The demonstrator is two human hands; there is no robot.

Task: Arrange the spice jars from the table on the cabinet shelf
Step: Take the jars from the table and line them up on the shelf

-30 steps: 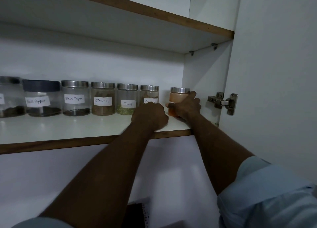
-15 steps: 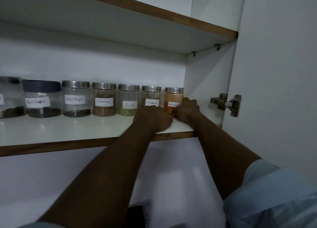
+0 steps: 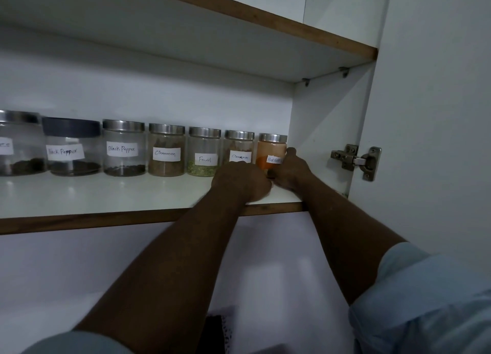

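Note:
Several labelled spice jars stand in a row at the back of the white cabinet shelf (image 3: 106, 194). At the right end is the red chilli jar (image 3: 269, 150), holding orange powder under a steel lid. My right hand (image 3: 291, 167) grips its lower right side with the thumb up along the glass. Beside it stands a cinnamon jar (image 3: 239, 146). My left hand (image 3: 240, 182) rests on the shelf as a curled fist in front of that jar's base; its fingers are hidden. Further left come fennel (image 3: 204, 151), cinnamon (image 3: 166, 151) and two black pepper jars (image 3: 123, 149).
The cabinet's right side wall (image 3: 318, 130) is close beside the red chilli jar. The open door (image 3: 430, 114) hangs on a metal hinge (image 3: 356, 161) at the right. An upper shelf (image 3: 239, 34) runs overhead. A leftmost jar (image 3: 18, 141) is cut by the frame edge.
The red chilli jar has moved left and back into line against the cinnamon jar, its label now facing front. My right hand slid lower on it. My left fist barely moved.

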